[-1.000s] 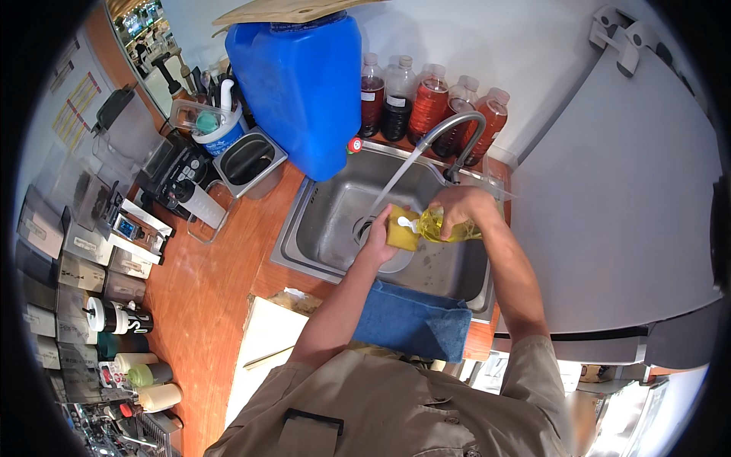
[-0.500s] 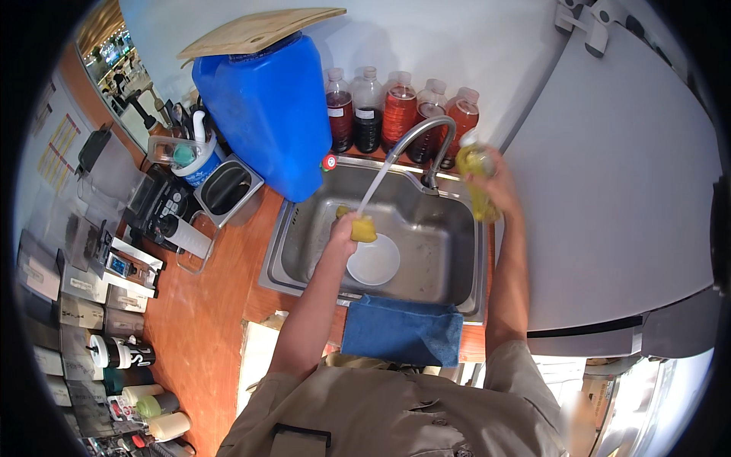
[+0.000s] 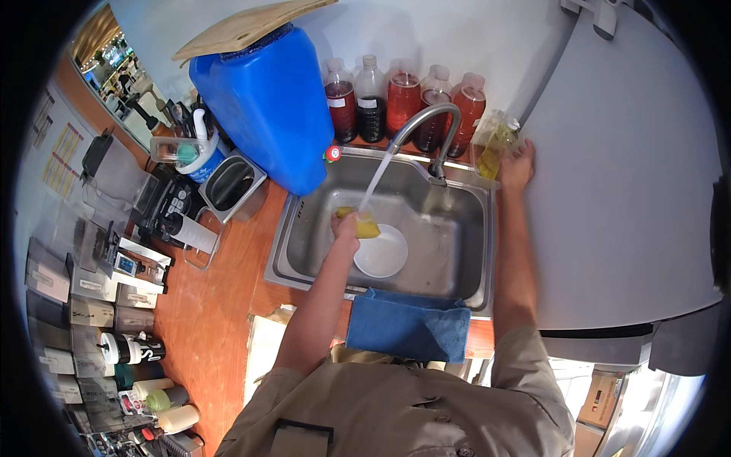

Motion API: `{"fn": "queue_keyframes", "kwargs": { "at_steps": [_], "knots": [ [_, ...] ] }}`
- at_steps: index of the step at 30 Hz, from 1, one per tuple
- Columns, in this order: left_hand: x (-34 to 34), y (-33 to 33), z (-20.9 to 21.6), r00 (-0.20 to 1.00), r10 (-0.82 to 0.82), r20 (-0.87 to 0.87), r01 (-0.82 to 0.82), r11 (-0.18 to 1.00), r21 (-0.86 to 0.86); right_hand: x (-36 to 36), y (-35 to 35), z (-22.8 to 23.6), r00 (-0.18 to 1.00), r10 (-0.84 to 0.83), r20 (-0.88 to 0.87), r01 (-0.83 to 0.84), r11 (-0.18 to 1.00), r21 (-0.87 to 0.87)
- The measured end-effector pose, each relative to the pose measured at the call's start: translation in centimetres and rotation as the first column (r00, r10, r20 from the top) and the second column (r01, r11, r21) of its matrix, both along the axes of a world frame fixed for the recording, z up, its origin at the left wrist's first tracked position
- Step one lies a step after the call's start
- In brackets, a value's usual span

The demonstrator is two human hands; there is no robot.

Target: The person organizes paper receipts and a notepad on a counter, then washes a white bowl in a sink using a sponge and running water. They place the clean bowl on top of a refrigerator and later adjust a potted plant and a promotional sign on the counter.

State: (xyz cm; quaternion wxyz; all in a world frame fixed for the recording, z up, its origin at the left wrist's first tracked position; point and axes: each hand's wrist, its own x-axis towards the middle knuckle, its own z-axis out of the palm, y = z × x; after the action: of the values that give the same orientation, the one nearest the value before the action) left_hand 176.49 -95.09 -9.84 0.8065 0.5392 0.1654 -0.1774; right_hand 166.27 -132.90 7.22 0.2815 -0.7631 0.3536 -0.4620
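My left hand (image 3: 346, 226) is closed around a yellow sponge (image 3: 367, 225), which sits under the stream of water from the curved metal faucet (image 3: 426, 114). Below the sponge, a white bowl (image 3: 384, 259) rests in the steel sink (image 3: 304, 255). At the sink's far right corner my right hand (image 3: 517, 166) has its fingers apart. Just left of it, close to its fingertips, a clear bottle with yellow liquid (image 3: 489, 156) stands by the wall. Whether the fingers touch the bottle is hard to see.
Several bottles of red and dark liquid (image 3: 403, 99) line the back edge behind the faucet. A tall blue container (image 3: 263, 107) with a wooden board (image 3: 251, 27) on top is left of them. A blue cloth (image 3: 407, 326) hangs over the sink's front. A grey fridge (image 3: 617, 190) borders the right.
My right hand has carried the yellow bottle away from me to the sink's far right corner and loosened its fingers. My left hand keeps the sponge under the water.
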Motion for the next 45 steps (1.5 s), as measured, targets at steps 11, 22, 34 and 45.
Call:
{"fn": "queue_keyframes", "kwargs": {
  "at_steps": [11,22,34,45],
  "knots": [
    [-0.7,1.8,2.7,0.931,-0.315,-0.186,0.294,0.947,-0.133,0.6,26.6,-11.0,0.53,0.829,-0.176,-0.801,0.558,0.218],
    [-7.9,3.1,-2.1,0.053,-0.896,-0.442,-0.151,-0.444,0.883,7.5,27.6,-15.5,0.667,0.744,0.037,-0.504,0.415,0.758],
    [-1.3,1.3,2.4,0.559,-0.815,0.156,0.493,0.477,0.728,0.1,25.8,-12.1,0.638,0.768,-0.063,-0.758,0.64,0.124],
    [0.8,1.9,7.4,0.389,-0.878,0.28,0.557,0.466,0.687,3.1,23.2,-13.5,0.599,0.789,-0.137,-0.716,0.605,0.348]
  ]
}}
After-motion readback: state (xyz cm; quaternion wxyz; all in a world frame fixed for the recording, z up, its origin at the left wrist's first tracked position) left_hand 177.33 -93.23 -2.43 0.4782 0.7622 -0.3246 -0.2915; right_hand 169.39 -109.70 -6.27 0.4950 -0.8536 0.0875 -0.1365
